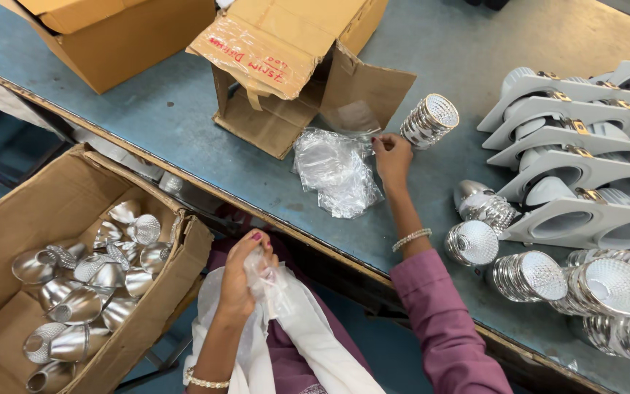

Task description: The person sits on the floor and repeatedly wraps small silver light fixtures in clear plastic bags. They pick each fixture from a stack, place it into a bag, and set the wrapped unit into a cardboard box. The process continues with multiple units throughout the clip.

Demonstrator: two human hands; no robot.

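Left hand [238, 281] — closed around a crumpled clear plastic bag [267, 281], held over the lap below the table edge. Right hand [391, 157] rests on the blue table [184, 124], fingertips pinching a pile of clear bags [337, 171] — a stack of silver reflectors [429, 120] lies just beside it.

Your table [468, 44] is a dull blue-grey with scuffed paler patches. The cardboard boxes [118, 36] on it are plain tan-brown, one with a strip of clear tape over red handwriting. The reflector cups [610, 286] near your right side are shiny silver with a fine dimpled, faceted pattern inside, and the loose reflectors [85, 292] in the floor box are silver too. The lamp housings [585, 171] are matte white. Your sleeve [439, 314] is mauve-pink, your bracelet [410, 237] pale and beaded, and the plastic bags [337, 171] clear and glossy.
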